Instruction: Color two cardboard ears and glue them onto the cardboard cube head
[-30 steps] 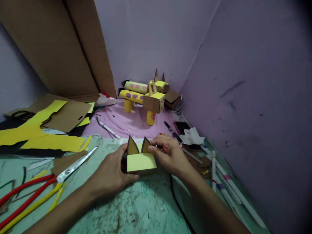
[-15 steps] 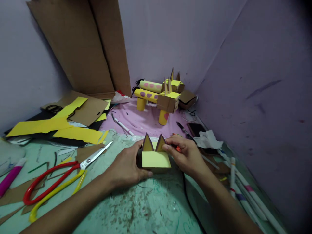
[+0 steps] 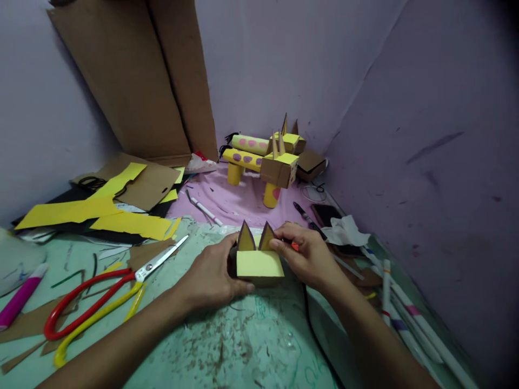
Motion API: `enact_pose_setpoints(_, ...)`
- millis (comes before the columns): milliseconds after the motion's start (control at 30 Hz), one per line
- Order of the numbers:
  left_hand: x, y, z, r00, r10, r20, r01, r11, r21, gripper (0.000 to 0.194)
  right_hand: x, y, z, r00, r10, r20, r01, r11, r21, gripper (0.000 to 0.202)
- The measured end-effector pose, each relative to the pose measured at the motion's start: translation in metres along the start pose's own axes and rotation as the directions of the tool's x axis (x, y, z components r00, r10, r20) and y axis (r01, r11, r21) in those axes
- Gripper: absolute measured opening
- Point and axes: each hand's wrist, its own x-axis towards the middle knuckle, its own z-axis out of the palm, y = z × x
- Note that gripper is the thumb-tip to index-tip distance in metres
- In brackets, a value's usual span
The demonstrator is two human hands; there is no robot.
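At six o'clock from the centre of the view, a cardboard box point(image 3: 260, 264) with a pale yellow top is sitting between the person's hands, over the green surface point(image 3: 227, 351). Compared with a second ago, the view is pointing further left: the box is appearing further right, scissors point(image 3: 141, 273) at eight o'clock are showing more of their red and yellow handles, and a magenta pen point(image 3: 18, 300) is showing beyond them. Since half a second ago, almost nothing is differing, both hands keeping their places. The left hand point(image 3: 211, 270) is clamping the box, its grip spreading around the left side, thumb lying along the lower near edge. The right hand point(image 3: 304, 251) is pinching the pointed ear point(image 3: 265, 239) nearer it, thumb and forefinger almost together at its outer edge. An orange tip point(image 3: 295, 246) is showing beside those fingers; what it belongs to is not telling. At twelve o'clock, a spotted yellow figure point(image 3: 275, 172) is standing on pink cloth point(image 3: 227, 202).
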Motion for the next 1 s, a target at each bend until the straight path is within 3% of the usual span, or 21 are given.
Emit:
enact_pose_setpoints(333, -0.001, -0.001, 0.002, 0.999, 0.02, -0.033, -0.02, 1.0, 0.015, 0.074, -0.002, 0.001, 0.001, 1.0, -0.013, -0.016, 0.013, 1.0, 0.018, 0.016)
enact_pose_setpoints(467, -0.002, 0.005, -0.002, 1.0, 0.019, 0.013, -0.018, 1.0, -0.025, 0.073, -0.002, 0.002, 0.002, 1.0, -0.008, -0.022, 0.008, 1.0, -0.001, 0.017)
enact_pose_setpoints(667, -0.002, 0.008, -0.006, 0.997, 0.031, 0.072, -0.027, 0.998, -0.065, 0.069, -0.012, 0.005, 0.001, 0.989, 0.012, -0.147, -0.009, 1.0, 0.021, 0.013)
enact_pose_setpoints(833, -0.003, 0.004, -0.005, 0.998, 0.041, 0.054, -0.039, 0.999, -0.029, 0.075, -0.017, 0.011, -0.001, 0.971, 0.096, -0.219, -0.072, 0.991, 0.116, 0.018)
enact_pose_setpoints(1000, -0.004, 0.006, -0.005, 0.998, 0.014, 0.063, -0.014, 1.0, -0.008, 0.079, -0.017, 0.016, 0.001, 0.906, 0.308, -0.291, -0.211, 0.923, 0.322, 0.02)
